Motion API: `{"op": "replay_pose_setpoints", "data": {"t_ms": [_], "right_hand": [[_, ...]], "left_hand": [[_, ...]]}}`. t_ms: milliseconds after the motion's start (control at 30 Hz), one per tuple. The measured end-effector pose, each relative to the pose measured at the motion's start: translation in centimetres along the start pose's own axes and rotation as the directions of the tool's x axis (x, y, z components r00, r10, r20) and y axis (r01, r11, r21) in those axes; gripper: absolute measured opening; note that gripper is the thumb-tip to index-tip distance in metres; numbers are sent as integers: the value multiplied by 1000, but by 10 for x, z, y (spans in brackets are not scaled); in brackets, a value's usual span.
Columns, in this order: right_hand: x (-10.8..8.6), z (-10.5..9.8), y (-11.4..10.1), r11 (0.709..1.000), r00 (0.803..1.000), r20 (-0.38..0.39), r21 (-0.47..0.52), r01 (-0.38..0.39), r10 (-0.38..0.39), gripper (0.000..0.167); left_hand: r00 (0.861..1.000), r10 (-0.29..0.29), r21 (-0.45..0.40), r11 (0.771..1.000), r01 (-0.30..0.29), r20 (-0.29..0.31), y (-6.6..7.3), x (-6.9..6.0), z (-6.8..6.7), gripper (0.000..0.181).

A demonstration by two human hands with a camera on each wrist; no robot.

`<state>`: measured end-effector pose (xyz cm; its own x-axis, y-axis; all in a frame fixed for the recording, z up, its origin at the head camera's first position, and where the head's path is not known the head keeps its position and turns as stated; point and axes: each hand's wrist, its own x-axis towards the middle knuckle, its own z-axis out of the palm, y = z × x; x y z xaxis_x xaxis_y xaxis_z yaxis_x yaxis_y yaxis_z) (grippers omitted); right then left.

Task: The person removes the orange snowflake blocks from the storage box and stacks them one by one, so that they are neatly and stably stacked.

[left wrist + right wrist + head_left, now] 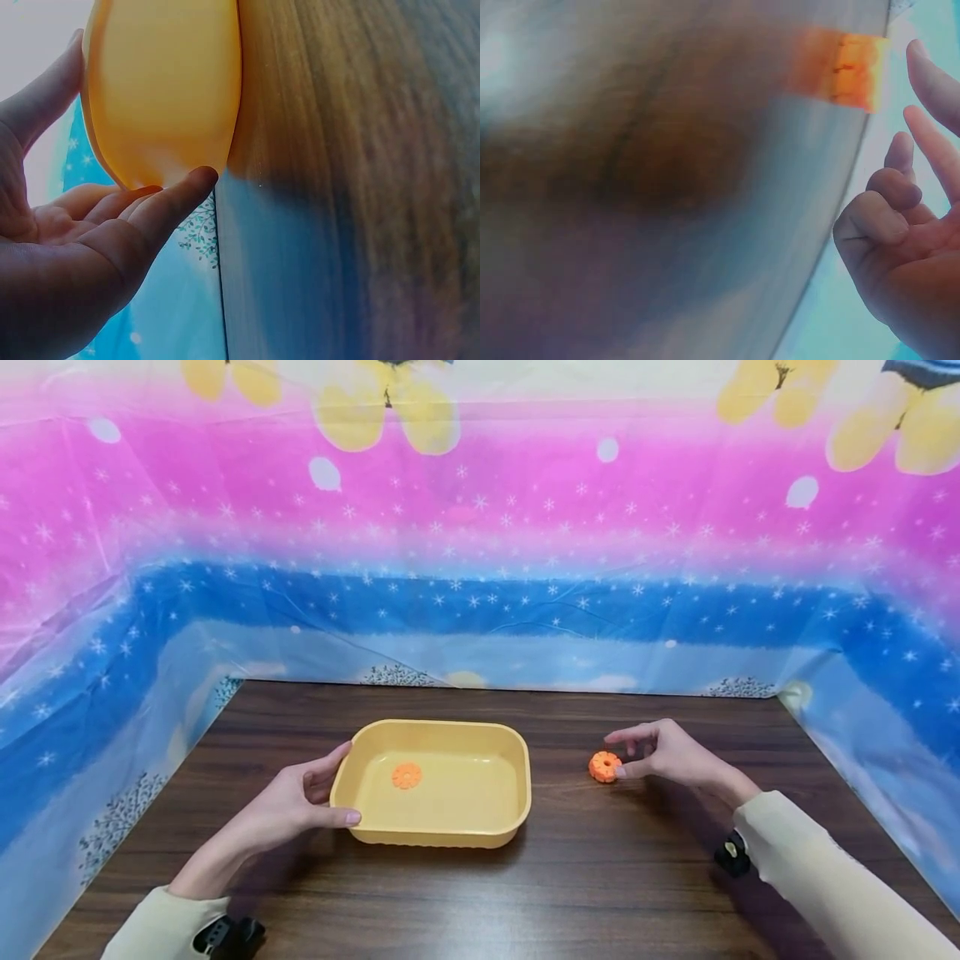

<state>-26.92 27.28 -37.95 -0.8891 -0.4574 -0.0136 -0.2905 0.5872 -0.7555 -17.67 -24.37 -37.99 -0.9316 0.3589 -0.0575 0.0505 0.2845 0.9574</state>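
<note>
A yellow plastic basin (pixel 431 835) stands on the table, seen end-on in the left wrist view. My left hand (pixel 288 802) grips its left end, with the thumb near the front corner and the fingers along the side. Inside the basin lies a flat, round orange piece with a notched edge (pixel 407 776). To the right, a thick orange notched ring (pixel 605 767) with a hole in its middle lies on the table. My right hand (pixel 667 756) is beside this ring, thumb and index finger spread; in the right wrist view the fingertips stand apart from it.
The dark wood-grain table (pixel 480 902) ends at a patterned pink and blue cloth (pixel 480 602) that hangs at the back and both sides. Each forearm has a light sleeve and a black wrist device (pixel 733 853).
</note>
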Motion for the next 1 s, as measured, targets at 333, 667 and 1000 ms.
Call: {"op": "replay_pose_setpoints", "data": {"t_ms": [333,667,1000], "right_hand": [[7,2,-63,997,997,38,-33,74,-73,38],[42,21,-74,992,990,104,-73,105,-97,39],[69,46,-115,977,961,196,-35,208,-197,40]], "left_hand": [[999,-39,17,999,39,-22,2,1,0,96],[1000,-21,-24,999,21,2,2,-1,2,94],[999,-42,-30,999,41,-5,2,-3,2,94]]}}
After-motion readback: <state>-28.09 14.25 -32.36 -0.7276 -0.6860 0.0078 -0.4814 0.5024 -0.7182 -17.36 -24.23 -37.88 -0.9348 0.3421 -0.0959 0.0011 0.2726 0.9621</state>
